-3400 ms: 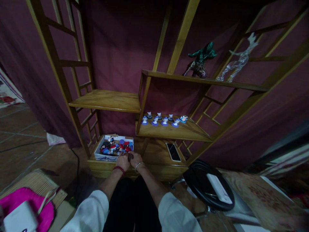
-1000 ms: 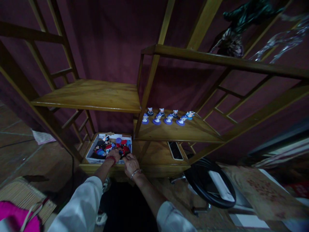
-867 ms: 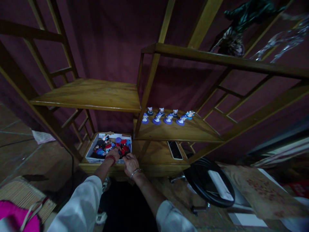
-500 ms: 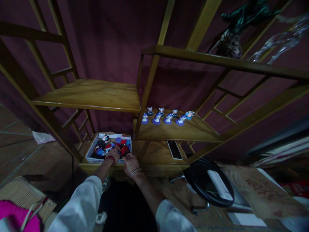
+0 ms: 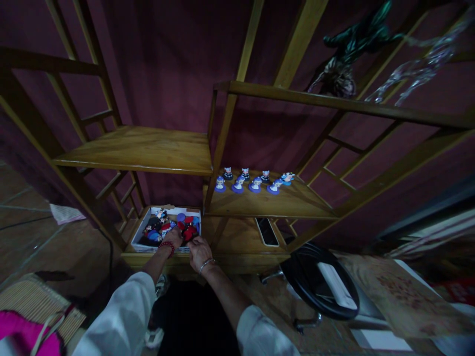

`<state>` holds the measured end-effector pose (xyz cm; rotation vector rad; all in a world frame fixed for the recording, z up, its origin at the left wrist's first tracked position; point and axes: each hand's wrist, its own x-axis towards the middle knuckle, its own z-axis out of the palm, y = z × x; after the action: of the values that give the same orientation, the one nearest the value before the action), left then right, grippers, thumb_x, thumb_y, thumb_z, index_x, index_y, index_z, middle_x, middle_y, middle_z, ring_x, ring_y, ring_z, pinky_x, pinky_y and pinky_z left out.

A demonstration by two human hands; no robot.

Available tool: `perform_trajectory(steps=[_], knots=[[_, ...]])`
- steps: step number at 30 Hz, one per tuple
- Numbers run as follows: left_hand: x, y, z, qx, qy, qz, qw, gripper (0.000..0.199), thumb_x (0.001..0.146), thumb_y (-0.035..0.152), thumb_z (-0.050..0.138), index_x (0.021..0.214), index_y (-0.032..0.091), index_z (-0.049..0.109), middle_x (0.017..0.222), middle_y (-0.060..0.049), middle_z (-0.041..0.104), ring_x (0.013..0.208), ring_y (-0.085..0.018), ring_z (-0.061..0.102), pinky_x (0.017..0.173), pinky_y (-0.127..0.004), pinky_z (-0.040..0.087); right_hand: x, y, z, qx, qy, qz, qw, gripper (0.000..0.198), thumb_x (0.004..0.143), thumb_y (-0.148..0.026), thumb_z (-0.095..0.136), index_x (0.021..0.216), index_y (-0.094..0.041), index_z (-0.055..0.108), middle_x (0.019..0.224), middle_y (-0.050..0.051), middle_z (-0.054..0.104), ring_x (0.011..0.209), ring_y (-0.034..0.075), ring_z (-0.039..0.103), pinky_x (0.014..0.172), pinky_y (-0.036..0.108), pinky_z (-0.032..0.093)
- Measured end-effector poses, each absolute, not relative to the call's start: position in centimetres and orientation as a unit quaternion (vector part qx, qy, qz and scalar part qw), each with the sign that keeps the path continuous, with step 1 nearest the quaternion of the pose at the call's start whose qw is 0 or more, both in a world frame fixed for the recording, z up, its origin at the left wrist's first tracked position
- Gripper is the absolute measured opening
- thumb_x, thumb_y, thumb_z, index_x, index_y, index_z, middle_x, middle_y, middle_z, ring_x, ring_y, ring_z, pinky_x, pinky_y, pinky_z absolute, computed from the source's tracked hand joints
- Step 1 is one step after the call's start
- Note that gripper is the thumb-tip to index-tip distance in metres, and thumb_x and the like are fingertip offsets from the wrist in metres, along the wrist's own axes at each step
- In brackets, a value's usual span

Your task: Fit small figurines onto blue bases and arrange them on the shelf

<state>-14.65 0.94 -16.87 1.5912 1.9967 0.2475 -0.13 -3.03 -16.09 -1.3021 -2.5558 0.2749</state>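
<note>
A white box (image 5: pixel 139 236) on the low shelf holds small toy figurines (image 5: pixel 169 226) and round bases in red, blue, purple and black. My left hand (image 5: pixel 173 238), with a red bead bracelet, reaches over the box's near wall. Its fingers are bent down among the pieces, and what they grip is hidden. Beside it, at the near right corner of the box, my right hand (image 5: pixel 200 253) has its fingers bent together over the rim, close to a red piece (image 5: pixel 190 233). Anything in this hand is too small and dark to make out.
Figurines with purple bases (image 5: pixel 255 185) stand in a row, with dark-based ones (image 5: pixel 245 173) behind, on the raised shelf (image 5: pixel 267 205). A phone (image 5: pixel 267 232) lies on the low shelf to the right. A black stool (image 5: pixel 319 282) is at the right, and an upper shelf (image 5: pixel 141 148) overhangs the box.
The view has shifted slightly, so the shelves sit a little lower and further left. Both hands stay at the box, with only small finger movements.
</note>
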Motion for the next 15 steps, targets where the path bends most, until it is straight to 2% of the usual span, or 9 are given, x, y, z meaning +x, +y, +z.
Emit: perform_trajectory(steps=[4, 10, 15], knots=[[-15.0, 0.9, -16.5, 0.582, 0.752, 0.113, 0.288, 0.038, 0.066, 0.022, 0.054, 0.103, 0.017, 0.050, 0.101, -0.008, 0.061, 0.094, -0.019, 0.055, 0.075, -0.025, 0.041, -0.1, -3.0, -16.2, -0.447, -0.879, 0.096, 0.133, 0.016, 0.067, -0.013, 0.050, 0.079, -0.017, 0.059, 0.077, 0.005, 0.060, 0.088, 0.018, 0.044, 0.077, 0.027, 0.033], [-15.2, 0.5, -15.2, 0.577, 0.744, 0.134, 0.310, 0.030, 0.066, 0.019, 0.053, 0.095, 0.015, 0.060, 0.095, -0.007, 0.064, 0.092, -0.019, 0.056, 0.075, -0.025, 0.041, -0.2, -3.1, -16.3, -0.448, -0.876, 0.108, 0.141, 0.019, 0.066, -0.012, 0.051, 0.081, -0.017, 0.059, 0.079, 0.004, 0.061, 0.088, 0.017, 0.045, 0.078, 0.026, 0.033], [-15.1, 0.4, -14.9, 0.566, 0.747, 0.150, 0.314, 0.028, 0.068, 0.019, 0.051, 0.094, 0.014, 0.060, 0.092, -0.007, 0.065, 0.089, -0.018, 0.057, 0.072, -0.023, 0.042, -0.1, -3.2, -16.0, -0.456, -0.871, 0.119, 0.139, 0.018, 0.067, -0.012, 0.050, 0.081, -0.018, 0.060, 0.079, 0.004, 0.062, 0.090, 0.018, 0.046, 0.078, 0.026, 0.033]])
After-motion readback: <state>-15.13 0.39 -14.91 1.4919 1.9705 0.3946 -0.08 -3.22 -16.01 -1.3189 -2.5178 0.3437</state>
